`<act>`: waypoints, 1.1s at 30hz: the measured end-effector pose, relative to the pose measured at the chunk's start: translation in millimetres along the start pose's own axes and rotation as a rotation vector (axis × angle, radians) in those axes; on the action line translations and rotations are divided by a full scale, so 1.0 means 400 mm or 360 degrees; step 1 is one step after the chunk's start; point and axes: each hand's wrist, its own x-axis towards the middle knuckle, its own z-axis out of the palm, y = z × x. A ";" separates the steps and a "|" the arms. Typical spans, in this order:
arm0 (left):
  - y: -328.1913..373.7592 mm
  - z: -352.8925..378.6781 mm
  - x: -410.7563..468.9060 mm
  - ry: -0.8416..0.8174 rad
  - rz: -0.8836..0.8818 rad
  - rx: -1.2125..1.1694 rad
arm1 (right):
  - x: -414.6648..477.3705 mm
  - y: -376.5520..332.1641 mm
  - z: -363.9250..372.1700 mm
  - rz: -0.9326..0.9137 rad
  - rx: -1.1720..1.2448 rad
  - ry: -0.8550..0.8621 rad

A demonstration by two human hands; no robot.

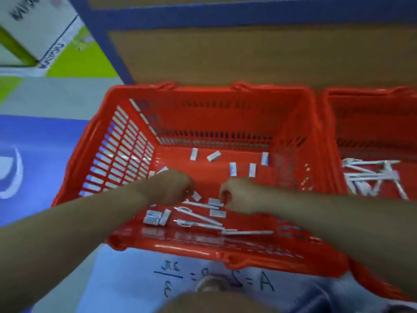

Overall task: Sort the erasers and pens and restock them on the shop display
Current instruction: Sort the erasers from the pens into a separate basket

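Observation:
A red plastic basket (pixel 126 143) stands on the floor and holds several white erasers (pixel 213 155) and a few white pens (pixel 200 216) scattered on its bottom. Both my hands are down inside it. My left hand (pixel 171 187) has curled fingers low over the erasers near the left side. My right hand (pixel 240 195) is curled next to an eraser (pixel 214 202) and a pen end. Motion blur hides whether either hand holds anything. A second red basket (pixel 370 123) at the right holds several white pens (pixel 372 177).
A wooden shelf unit with blue metal frame (pixel 225 16) stands right behind the baskets. The floor has blue and green printed graphics (pixel 33 154). A white carton (pixel 38 26) sits at the upper left. My knee is at the bottom edge.

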 end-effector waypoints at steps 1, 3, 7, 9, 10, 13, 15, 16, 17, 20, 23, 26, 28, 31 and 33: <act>-0.007 0.020 0.005 -0.0067 0.0078 0.0059 | 0.008 -0.010 0.019 0.0032 -0.0053 -0.0084; -0.014 0.061 0.017 -0.0189 0.0173 0.0186 | -0.004 -0.015 0.059 0.0117 -0.0203 -0.0249; 0.015 0.097 0.047 -0.0342 0.0188 0.0416 | -0.019 0.012 0.085 0.0145 -0.0463 -0.0471; 0.032 0.098 0.063 -0.0321 0.0168 0.0474 | -0.018 0.024 0.097 0.0121 -0.0570 -0.0539; 0.037 0.098 0.069 -0.0314 0.0162 0.0504 | -0.016 0.026 0.100 0.0112 -0.0602 -0.0566; 0.049 0.099 0.074 -0.0307 0.0248 0.0632 | -0.019 0.029 0.099 0.0065 -0.0697 -0.0618; 0.051 0.102 0.072 -0.0286 0.0295 0.0658 | -0.021 0.033 0.103 0.0027 -0.0808 -0.0616; 0.047 0.104 0.073 -0.0276 0.0308 0.0672 | -0.020 0.029 0.102 -0.0001 -0.0858 -0.0613; 0.043 0.107 0.075 -0.0251 0.0322 0.0685 | -0.016 0.028 0.105 -0.0032 -0.0900 -0.0589; 0.011 0.118 0.094 -0.0150 0.0300 0.0685 | -0.008 0.023 0.096 -0.0022 -0.0856 -0.0458; -0.045 0.099 0.119 -0.0106 0.0090 0.0703 | 0.006 0.041 0.085 0.0255 -0.0504 -0.0201; -0.096 0.080 0.130 -0.0120 -0.0140 0.0559 | 0.026 0.055 0.090 0.0286 -0.0122 0.0030; -0.116 0.081 0.127 -0.0125 -0.0193 0.0479 | 0.048 0.027 0.091 0.0103 0.0062 0.0080; -0.129 0.084 0.117 -0.0064 -0.0223 0.0364 | 0.091 -0.036 0.112 -0.0088 0.0138 0.0071; -0.134 0.080 0.112 -0.0019 -0.0240 0.0313 | 0.112 -0.061 0.136 -0.0155 0.0021 0.0006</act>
